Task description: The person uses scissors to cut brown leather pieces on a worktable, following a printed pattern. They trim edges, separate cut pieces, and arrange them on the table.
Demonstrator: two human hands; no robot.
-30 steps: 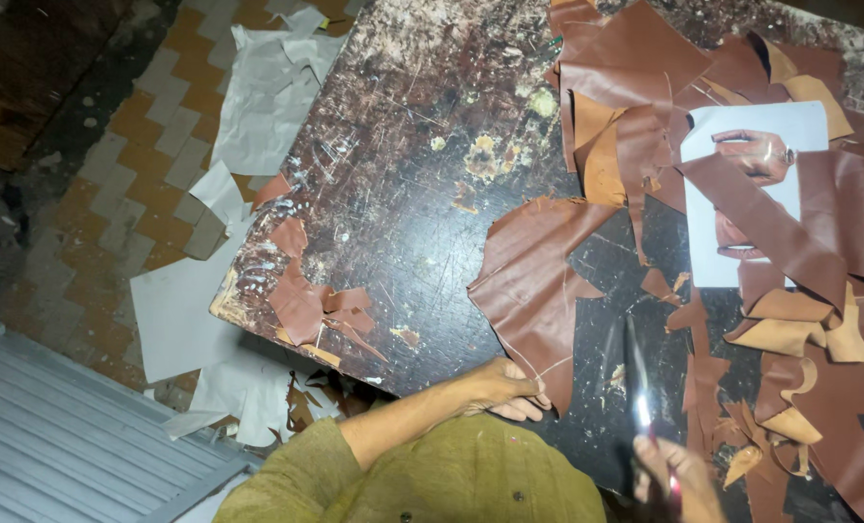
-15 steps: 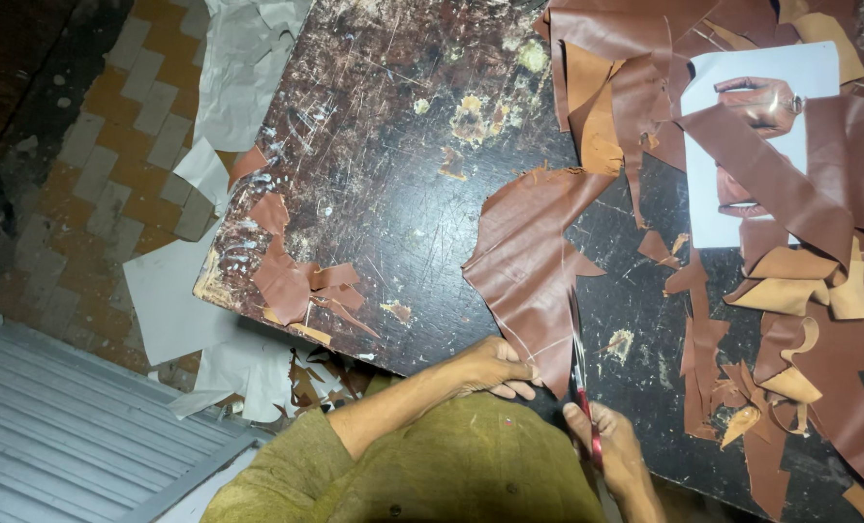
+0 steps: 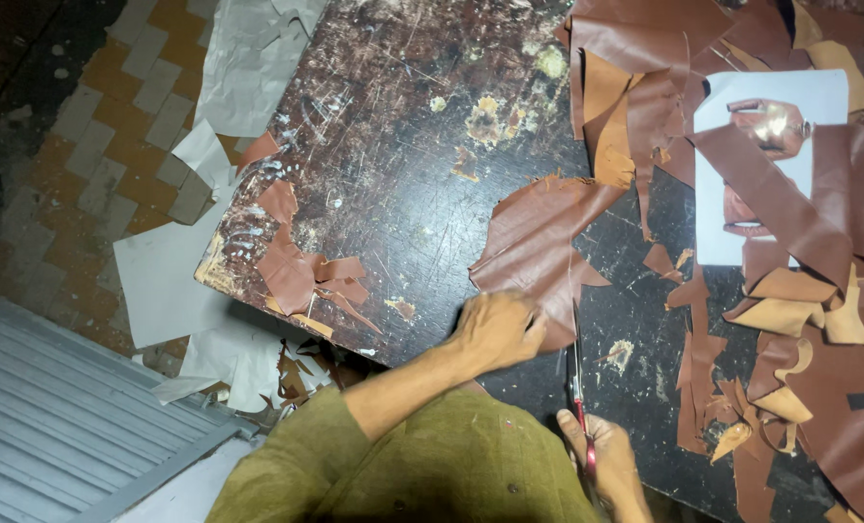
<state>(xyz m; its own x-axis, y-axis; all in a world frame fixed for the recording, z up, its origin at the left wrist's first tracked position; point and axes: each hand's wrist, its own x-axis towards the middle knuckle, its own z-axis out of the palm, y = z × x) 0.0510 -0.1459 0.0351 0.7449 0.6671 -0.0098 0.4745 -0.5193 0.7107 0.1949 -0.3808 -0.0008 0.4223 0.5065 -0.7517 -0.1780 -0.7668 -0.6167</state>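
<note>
Pinning down a big brown leather piece (image 3: 539, 237) with the left hand (image 3: 495, 329), palm flat and fingers spread on its near edge, not really gripping, just pressing so the sheet doesn't slide on the bench (image 3: 393, 145). My guess is that's the point of the flat hand: it keeps the edge taut right beside the blades.

The right hand (image 3: 611, 465) is closed around the red handles of the scissors (image 3: 577, 387), at the near edge of the view. The blades point away from the body and sit just right of the left hand, tips at the near right edge of the leather. Can't tell whether the blades are actually biting into it.

The leather lies about mid-bench, flat, with ragged edges, its far tip running up toward the scrap pile.

Right side of the bench is buried in brown offcuts (image 3: 800, 387), strips and curls overlapping each other, some flipped to show a tan underside. A white sheet (image 3: 800, 107) with a picture on it lies among them on the far right, partly covered by a strip, probably kept in sight as a reference. A few small scraps (image 3: 306, 276) sit near the bench's left corner.

Down on the tiled floor (image 3: 93, 136) to the left are grey paper pieces (image 3: 161, 276), looking like stuff that just got dropped over the edge. The bench top is dark and badly scratched.
</note>
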